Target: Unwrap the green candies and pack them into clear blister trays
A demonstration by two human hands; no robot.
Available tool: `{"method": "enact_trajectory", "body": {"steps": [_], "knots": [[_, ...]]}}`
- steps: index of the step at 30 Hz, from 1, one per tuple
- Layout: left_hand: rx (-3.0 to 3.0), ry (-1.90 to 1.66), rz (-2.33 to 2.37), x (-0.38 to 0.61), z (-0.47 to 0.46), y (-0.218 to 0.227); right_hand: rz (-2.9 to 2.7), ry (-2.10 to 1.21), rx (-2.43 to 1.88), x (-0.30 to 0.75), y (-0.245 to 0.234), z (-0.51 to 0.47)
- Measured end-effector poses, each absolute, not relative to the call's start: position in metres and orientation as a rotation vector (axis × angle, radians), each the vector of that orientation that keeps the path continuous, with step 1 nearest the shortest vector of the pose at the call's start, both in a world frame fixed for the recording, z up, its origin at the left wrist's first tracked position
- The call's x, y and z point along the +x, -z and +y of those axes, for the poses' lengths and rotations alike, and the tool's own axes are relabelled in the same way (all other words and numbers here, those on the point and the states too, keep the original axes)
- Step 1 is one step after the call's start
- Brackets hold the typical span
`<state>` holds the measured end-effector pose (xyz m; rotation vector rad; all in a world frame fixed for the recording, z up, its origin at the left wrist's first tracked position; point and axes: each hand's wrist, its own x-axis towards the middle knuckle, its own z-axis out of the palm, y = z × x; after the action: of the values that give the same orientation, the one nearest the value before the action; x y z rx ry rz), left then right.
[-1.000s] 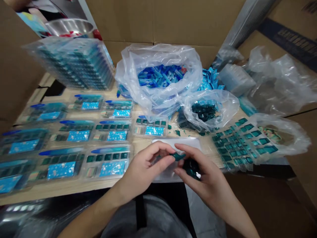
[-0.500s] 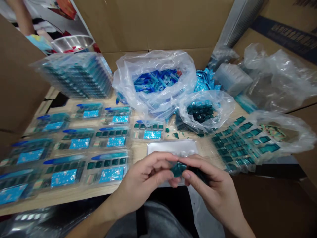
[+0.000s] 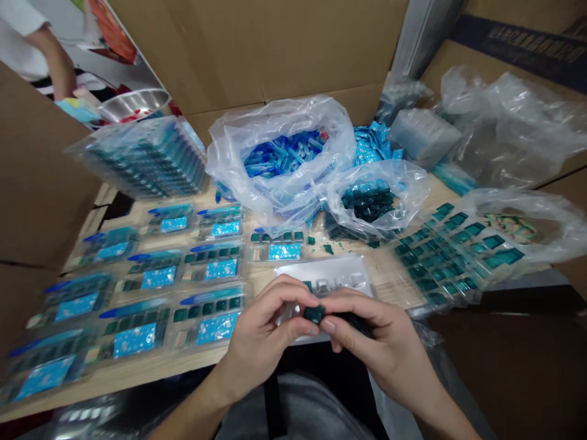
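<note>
You are pinching a dark teal block (image 3: 314, 314) between your left hand (image 3: 263, 324) and right hand (image 3: 376, 345), both grips clenched on it, with a clear tray (image 3: 339, 269) just beyond at 12 o'clock.

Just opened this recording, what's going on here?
A person pinches a small dark teal piece between the left hand and right hand, above a clear plastic tray. Blister packs with blue cards cover the wooden table to the left, and clear bags of blue pieces and teal pieces lie beyond.
</note>
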<state>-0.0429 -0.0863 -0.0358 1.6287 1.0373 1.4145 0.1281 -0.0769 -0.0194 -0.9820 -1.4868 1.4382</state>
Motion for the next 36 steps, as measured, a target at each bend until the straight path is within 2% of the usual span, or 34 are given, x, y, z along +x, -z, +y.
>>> {"method": "enact_trajectory", "body": {"steps": [3,8,11,14,18,23,27,29,33,36], "knots": [[1.583,-1.405,1.1,-0.042,-0.087,0.035,-1.594,-1.336,-1.003,0.129,0.021,-0.077],[1.612,-1.38,1.171,-0.048,-0.08,0.034,-1.84,-0.84,-1.078,0.139,0.03,-0.079],[1.632,-1.379,1.147,-0.054,-0.077,0.035,-1.841,-0.736,-1.16,0.148,0.036,-0.08],[1.757,-1.198,1.093,-0.054,-0.081,0.039,-1.755,-0.874,-1.158,0.151,0.037,-0.08],[1.927,-0.975,1.001,-0.044,-0.087,0.041,-1.585,-1.232,-1.136,0.148,0.033,-0.077],[1.977,-0.945,0.993,-0.033,-0.086,0.035,-1.41,-1.553,-1.049,0.147,0.032,-0.074],[1.973,-0.971,1.013,-0.04,-0.088,0.033,-1.058,-1.982,-0.75,0.157,0.035,-0.075],[1.936,-0.974,1.077,-0.05,-0.09,0.034,-0.884,-1.976,-0.695,0.166,0.035,-0.073],[2.05,-0.818,1.231,-0.063,-0.087,0.035,-0.862,-1.584,-0.955,0.185,0.036,-0.066],[2.242,-0.668,1.206,-0.057,-0.079,0.033,-0.962,-1.419,-1.112,0.189,0.04,-0.063]]}}
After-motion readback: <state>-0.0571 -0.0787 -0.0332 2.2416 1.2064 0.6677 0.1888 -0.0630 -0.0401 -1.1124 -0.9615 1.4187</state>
